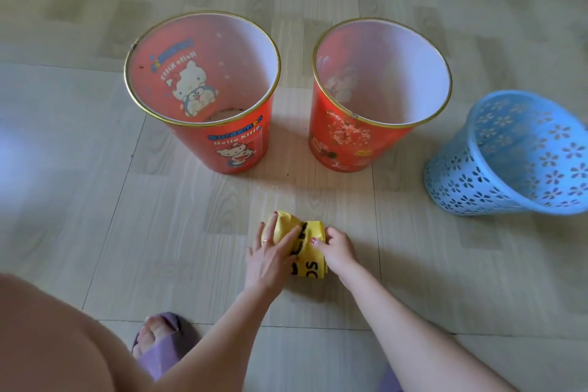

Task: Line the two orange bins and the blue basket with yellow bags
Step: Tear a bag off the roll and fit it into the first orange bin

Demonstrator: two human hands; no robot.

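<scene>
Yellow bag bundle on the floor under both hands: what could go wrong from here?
1. The folded yellow plastic bag bundle is pinned by the left hand and pinched by the right hand; several bags may lift together.
2. The perforated blue plastic basket looks light, so tugging a bag over its rim could tip it.
3. The right orange cylindrical bin's gold rim shows a joint that might snag thin plastic.

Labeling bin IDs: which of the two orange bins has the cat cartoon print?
The left orange bin, beside the floral one. It shows a white cat cartoon with "Hello Kitty" text; the right orange bin carries a flower pattern instead.
</scene>
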